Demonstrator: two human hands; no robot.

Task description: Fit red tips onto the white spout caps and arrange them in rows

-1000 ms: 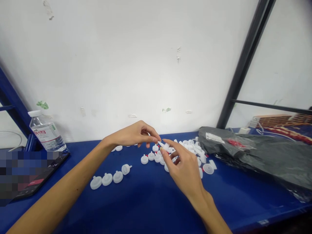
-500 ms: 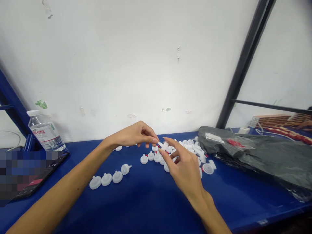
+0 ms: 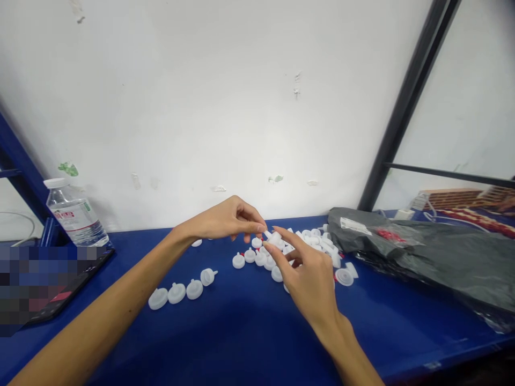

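Note:
Between both hands, a white plastic nozzle cap (image 3: 274,238) is held up over a loose pile of similar parts. My left hand (image 3: 240,217) pinches its narrow spout end between thumb and fingertips. The wider round part sits between the thumb and index finger of my right hand (image 3: 309,271). Behind and under my right hand spreads the pile of white caps (image 3: 322,244), some with small red pieces among them; part of it is hidden. Nearer my left forearm, several white caps (image 3: 176,293) stand in a short slanted row, spouts mostly up, the end one tipped over.
The blue table (image 3: 241,338) meets a white wall. Right of the pile lies a grey plastic bag (image 3: 442,273) with a clear packet of red pieces (image 3: 390,235). A water bottle (image 3: 76,214) and a dark flat device (image 3: 72,289) are at left. A black post (image 3: 402,112) rises behind the bag.
Both hands have shifted slightly right with the cap, and its tilt in the fingers has changed a little. The row and pile look the same.

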